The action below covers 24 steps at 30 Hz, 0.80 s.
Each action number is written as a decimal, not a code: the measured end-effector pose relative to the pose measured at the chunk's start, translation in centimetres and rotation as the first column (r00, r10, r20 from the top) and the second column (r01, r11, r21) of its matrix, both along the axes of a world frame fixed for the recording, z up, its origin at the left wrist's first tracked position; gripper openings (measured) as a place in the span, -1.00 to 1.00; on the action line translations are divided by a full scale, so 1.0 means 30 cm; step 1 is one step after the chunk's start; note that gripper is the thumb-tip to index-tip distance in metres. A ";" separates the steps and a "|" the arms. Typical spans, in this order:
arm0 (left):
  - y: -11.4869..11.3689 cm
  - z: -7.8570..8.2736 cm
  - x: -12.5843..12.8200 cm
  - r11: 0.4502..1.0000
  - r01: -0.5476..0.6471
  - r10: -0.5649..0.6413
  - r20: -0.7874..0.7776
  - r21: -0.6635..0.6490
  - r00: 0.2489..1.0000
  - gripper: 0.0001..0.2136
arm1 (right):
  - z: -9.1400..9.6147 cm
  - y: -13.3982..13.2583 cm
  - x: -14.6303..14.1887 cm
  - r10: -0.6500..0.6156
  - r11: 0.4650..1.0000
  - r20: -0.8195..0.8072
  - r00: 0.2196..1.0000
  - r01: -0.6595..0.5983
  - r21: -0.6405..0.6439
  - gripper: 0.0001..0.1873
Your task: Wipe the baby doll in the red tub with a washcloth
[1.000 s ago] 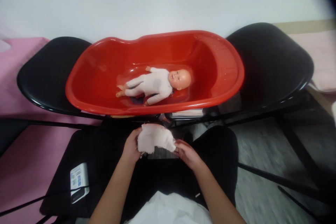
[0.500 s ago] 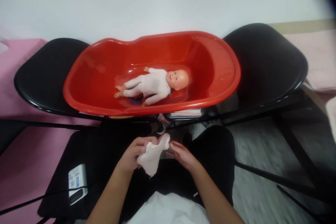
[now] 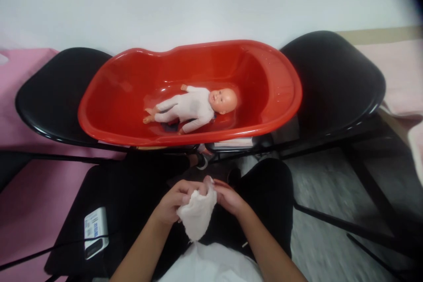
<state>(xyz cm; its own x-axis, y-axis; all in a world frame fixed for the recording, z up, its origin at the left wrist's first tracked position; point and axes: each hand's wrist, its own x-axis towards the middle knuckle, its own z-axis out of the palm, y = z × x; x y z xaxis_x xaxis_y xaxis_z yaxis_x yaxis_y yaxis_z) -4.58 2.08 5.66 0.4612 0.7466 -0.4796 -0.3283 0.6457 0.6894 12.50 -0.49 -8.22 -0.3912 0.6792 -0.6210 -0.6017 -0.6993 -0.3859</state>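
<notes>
Above my lap, a small white cloth (image 3: pixel 198 216) hangs between my two hands. My left hand (image 3: pixel 175 198) is closed on its upper left part, with fingers curled over the edge. At the cloth's upper right, my right hand (image 3: pixel 228 196) pinches the edge; its fingertips are partly hidden behind the fabric. Beyond my knees, a baby doll (image 3: pixel 194 105) in a white suit lies on its back inside a red baby bathtub (image 3: pixel 132 83), its head to the right. Something dark shows partly beneath the doll.
The tub rests across black chairs, with a left seat (image 3: pixel 56 92) and a right seat (image 3: pixel 333 75) showing at its ends. Beside my left leg, a white power bank (image 3: pixel 95 232) with a black cable lies on a black seat. A white wall (image 3: pixel 198 4) stands behind.
Both hands have come slightly lower and closer together. The cloth has turned and spread wider, and my right hand now grips its edge.
</notes>
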 end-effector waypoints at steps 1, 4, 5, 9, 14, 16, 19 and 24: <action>-0.002 -0.002 -0.003 1.000 -0.009 0.009 0.012 0.003 1.000 -0.62 | -0.001 0.000 -0.001 -0.013 1.000 0.007 1.000 0.013 -0.028 -0.64; -0.014 -0.015 -0.018 1.000 -0.015 0.014 0.050 0.022 0.999 -0.66 | 0.000 0.002 0.002 0.001 1.000 -0.022 1.000 -0.002 -0.012 -0.63; -0.018 -0.023 -0.024 1.000 -0.012 0.010 0.053 0.023 0.999 -0.66 | 0.002 0.003 0.003 0.013 1.000 -0.038 0.999 -0.012 0.019 -0.63; -0.022 -0.074 -0.049 0.984 -0.178 0.176 -0.076 -0.019 0.981 -0.72 | 0.017 0.013 0.010 0.006 0.989 -0.017 1.000 -0.004 0.145 -0.62; 0.000 -0.152 -0.069 0.851 -0.523 0.488 -0.289 -0.050 0.823 -0.76 | 0.032 0.029 0.019 -0.088 0.974 0.042 0.995 0.077 0.215 -0.60; 0.005 -0.173 -0.075 0.818 -0.574 0.534 -0.325 -0.035 0.780 -0.73 | 0.033 0.030 0.022 -0.096 0.971 0.052 0.994 0.082 0.226 -0.59; 0.004 -0.196 -0.081 0.821 -0.570 0.537 -0.369 0.021 0.759 -0.69 | 0.029 0.027 0.022 -0.066 0.973 0.062 0.996 0.051 0.226 -0.55; -0.001 -0.246 -0.086 0.834 -0.536 0.534 -0.438 0.131 0.723 -0.57 | 0.013 0.021 0.013 -0.050 0.986 0.113 0.992 0.031 0.166 -0.51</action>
<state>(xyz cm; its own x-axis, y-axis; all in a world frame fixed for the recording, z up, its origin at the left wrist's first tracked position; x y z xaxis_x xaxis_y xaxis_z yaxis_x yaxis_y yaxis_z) -7.15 2.05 -1.72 -0.2754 0.8013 -0.5311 -0.2836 0.4601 0.8413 12.88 0.14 -7.83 -0.2928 0.7893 -0.5398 -0.5726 -0.5968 -0.5621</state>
